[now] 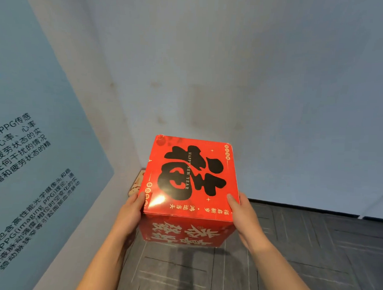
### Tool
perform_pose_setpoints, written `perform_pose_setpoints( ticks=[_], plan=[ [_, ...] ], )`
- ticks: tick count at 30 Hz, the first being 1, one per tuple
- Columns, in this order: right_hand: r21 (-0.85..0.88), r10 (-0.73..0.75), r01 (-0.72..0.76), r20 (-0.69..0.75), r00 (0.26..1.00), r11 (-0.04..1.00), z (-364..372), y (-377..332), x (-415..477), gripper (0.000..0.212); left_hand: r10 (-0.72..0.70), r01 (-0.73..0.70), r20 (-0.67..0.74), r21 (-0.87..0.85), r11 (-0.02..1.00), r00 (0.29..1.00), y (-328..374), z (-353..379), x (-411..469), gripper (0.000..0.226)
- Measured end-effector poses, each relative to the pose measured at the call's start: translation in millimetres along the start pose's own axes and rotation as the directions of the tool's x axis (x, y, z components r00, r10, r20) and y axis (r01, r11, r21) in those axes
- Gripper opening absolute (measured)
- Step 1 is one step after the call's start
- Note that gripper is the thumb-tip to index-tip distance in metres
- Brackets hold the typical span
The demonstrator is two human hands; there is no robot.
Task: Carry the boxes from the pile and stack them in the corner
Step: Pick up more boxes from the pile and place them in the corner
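Note:
A red box (pixel 191 179) with a large black character and "HAPPY NEW YEAR" on its top is held in front of me, over the corner of the room. My left hand (pixel 132 210) presses against its left side and my right hand (pixel 242 214) against its right side. Behind and below the red box, a pale patterned box (pixel 137 184) shows at the corner where the two walls meet; most of it is hidden.
A blue poster panel (pixel 33 161) with printed text stands along the left. Grey walls (pixel 232 81) meet in the corner ahead. Dark grey carpet tiles (pixel 291 246) cover the floor to the right and below.

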State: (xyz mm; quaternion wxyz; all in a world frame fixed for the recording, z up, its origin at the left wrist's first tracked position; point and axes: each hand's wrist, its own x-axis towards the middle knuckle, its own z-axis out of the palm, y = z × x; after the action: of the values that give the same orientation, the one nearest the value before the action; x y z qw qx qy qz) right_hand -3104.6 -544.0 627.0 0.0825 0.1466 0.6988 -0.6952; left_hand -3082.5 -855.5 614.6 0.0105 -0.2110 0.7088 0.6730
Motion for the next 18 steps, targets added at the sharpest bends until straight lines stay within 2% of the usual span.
perform_pose_setpoints(
  ticks=[2, 5, 9, 14, 18],
  plan=[
    [-0.039, 0.005, -0.004, 0.017, 1.0, 0.999, 10.6, -7.2, 31.9, 0.014, -0.02, 0.019, -0.026, -0.045, 0.999, 0.999, 17.6, 9.9, 21.0, 0.059],
    [-0.094, 0.034, -0.035, -0.008, 0.999, 0.995, 24.3, -11.3, 83.3, 0.024, -0.06, 0.057, -0.037, -0.09, 0.994, 0.998, 25.4, 23.4, 75.0, 0.041],
    [-0.113, 0.047, -0.06, -0.113, 0.993, 0.992, 35.6, -11.0, 154.4, 0.024, -0.128, 0.132, 0.046, -0.086, 0.988, 0.991, 19.8, 48.8, 169.2, 0.023],
    [-0.133, 0.076, -0.113, -0.259, 0.963, 0.985, 44.4, 10.6, 242.1, 0.025, -0.185, 0.187, 0.162, 0.002, 0.982, 0.969, -0.5, 77.3, 286.4, 0.017],
    [-0.117, 0.125, -0.173, -0.332, 0.935, 0.978, 41.3, 34.7, 293.9, 0.024, -0.234, 0.22, 0.23, 0.086, 0.972, 0.945, -23.8, 102.3, 348.2, 0.019]
  ],
)
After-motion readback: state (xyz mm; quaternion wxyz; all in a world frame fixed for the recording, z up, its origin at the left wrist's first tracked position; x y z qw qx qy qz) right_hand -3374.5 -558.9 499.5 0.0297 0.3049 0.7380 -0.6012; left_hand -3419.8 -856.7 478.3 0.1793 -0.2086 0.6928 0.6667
